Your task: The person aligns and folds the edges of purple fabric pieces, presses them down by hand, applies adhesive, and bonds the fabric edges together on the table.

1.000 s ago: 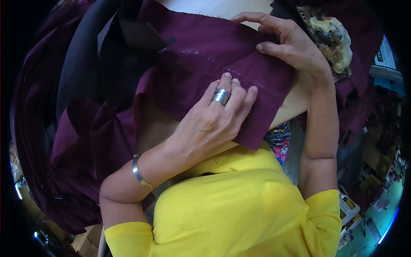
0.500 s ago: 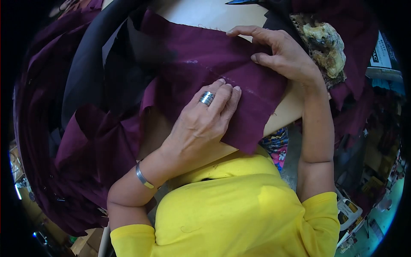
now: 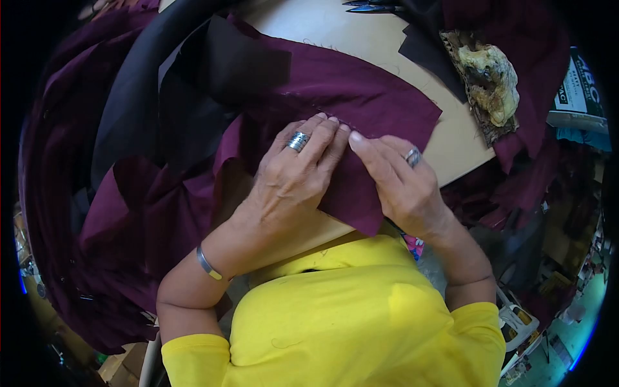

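Note:
A maroon cloth (image 3: 380, 87) lies across the pale tabletop, with a whitish line along its middle. My left hand (image 3: 287, 171), with a banded ring, rests on the cloth, its fingers extended close together and their tips at that line. Just right of those fingertips, my right hand (image 3: 409, 184) has its thumb against the cloth and its fingers bent beside it. It seems to pinch the cloth at the line, though the finger undersides are hidden. A dark cloth piece (image 3: 248, 68) overlaps the maroon cloth's upper left part.
Bunched maroon fabric (image 3: 64, 258) hangs at the left. On the tabletop (image 3: 461, 155), a yellowish lump (image 3: 493, 84) sits on corrugated cardboard (image 3: 480, 122) at the right. Dark pointed blades (image 3: 374, 8) lie at the far edge. A labelled container (image 3: 580, 87) stands farther right.
My right hand has come from the cloth's far right edge down and left, beside my left fingertips. My left hand has shifted slightly left. The cloth's right part now lies flatter.

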Motion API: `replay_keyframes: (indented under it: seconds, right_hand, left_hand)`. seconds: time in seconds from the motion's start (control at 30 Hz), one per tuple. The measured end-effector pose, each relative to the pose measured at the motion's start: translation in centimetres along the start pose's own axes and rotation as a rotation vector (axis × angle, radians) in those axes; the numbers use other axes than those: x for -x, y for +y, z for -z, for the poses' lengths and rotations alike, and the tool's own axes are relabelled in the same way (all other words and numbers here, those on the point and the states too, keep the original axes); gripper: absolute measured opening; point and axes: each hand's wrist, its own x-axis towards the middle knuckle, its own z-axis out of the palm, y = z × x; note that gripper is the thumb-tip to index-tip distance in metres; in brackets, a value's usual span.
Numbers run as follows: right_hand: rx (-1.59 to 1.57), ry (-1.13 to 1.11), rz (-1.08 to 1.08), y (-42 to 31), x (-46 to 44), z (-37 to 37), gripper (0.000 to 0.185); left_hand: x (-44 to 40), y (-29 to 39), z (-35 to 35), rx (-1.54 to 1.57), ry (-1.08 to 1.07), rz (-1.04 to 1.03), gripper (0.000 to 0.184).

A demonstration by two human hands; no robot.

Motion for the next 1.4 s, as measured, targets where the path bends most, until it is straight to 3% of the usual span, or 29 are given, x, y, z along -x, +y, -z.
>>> replay_keyframes:
  seconds: [0.23,0.33,0.5,0.87,1.03,1.1,1.17,1.3,1.37,1.4]
  right_hand:
    - [0.039,-0.045,-0.049,-0.6,0.5,0.5,0.039]
    - [0.013,-0.176,-0.184,-2.3,-1.8,0.9,0.047]
    - [0.067,-0.105,-0.104,-2.6,-3.4,-3.0,0.043]
    - [0.118,-0.197,-0.186,-1.7,4.9,4.0,0.037]
    - [0.108,-0.145,-0.043,-0.8,4.8,4.3,0.036]
    - [0.106,-0.120,0.008,-0.7,5.5,3.9,0.036]
    - [0.122,-0.094,0.080,-0.3,6.4,3.5,0.035]
    - [-0.058,-0.042,0.095,-0.5,3.9,5.1,0.034]
    - [-0.079,0.142,0.110,-0.3,0.2,6.2,0.035]
    - [-0.081,0.229,0.127,0.2,-2.0,6.6,0.035]
  left_hand:
    - [0.5,-3.4,1.4,-0.146,0.025,0.078,0.040]
    - [1.0,-3.6,1.1,-0.182,0.036,0.073,0.040]
    - [1.3,-3.9,1.6,-0.256,-0.014,0.088,0.042]
    - [1.8,-4.7,1.9,0.001,-0.028,0.234,0.040]
    - [2.3,-4.0,3.8,0.014,-0.195,0.191,0.060]
    - [3.2,-3.1,4.4,-0.011,-0.286,0.162,0.084]
    - [3.8,-2.6,5.2,0.026,-0.363,0.135,0.097]
    - [4.2,-2.5,5.8,0.040,-0.413,0.117,0.098]
    - [3.6,-2.3,6.0,0.033,-0.422,0.116,0.097]
    - [3.3,-2.0,5.9,0.043,-0.298,0.110,0.079]
